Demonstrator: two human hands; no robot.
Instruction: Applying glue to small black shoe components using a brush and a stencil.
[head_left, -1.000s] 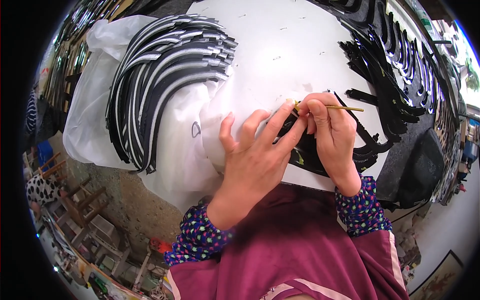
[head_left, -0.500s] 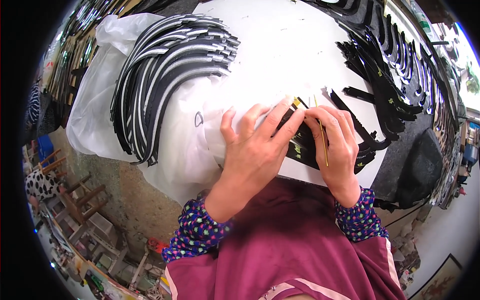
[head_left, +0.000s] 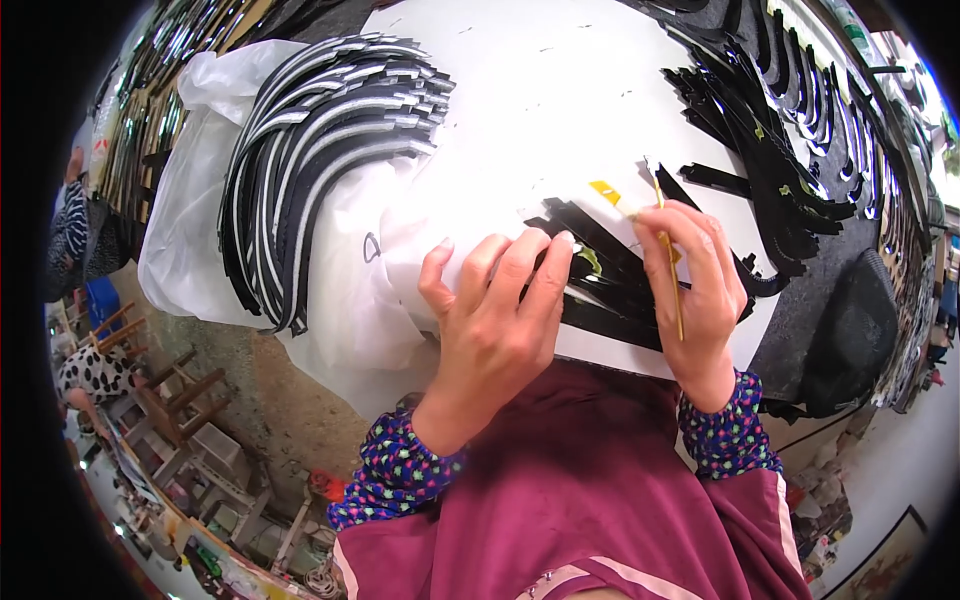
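On white table [head_left: 520, 120], black strips [head_left: 600, 290], cluttered workshop floor below

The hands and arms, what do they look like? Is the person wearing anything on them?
Both hands, left hand and right hand, are bare: no gloves or rings visible. The wrists have dark blue cuffs dotted with pink, green and yellow spots. Over them are maroon sleeves with a pale stripe.

– What do we see on top of the big white table [head_left: 560, 90]?

– We see a fan of black-and-white curved strips [head_left: 320, 170] on a white plastic sheet [head_left: 200, 240] at the left.

– And on the right?

– Black curved strips [head_left: 760, 130] lie in rows, and flat black strips [head_left: 610, 290] sit near the front edge.
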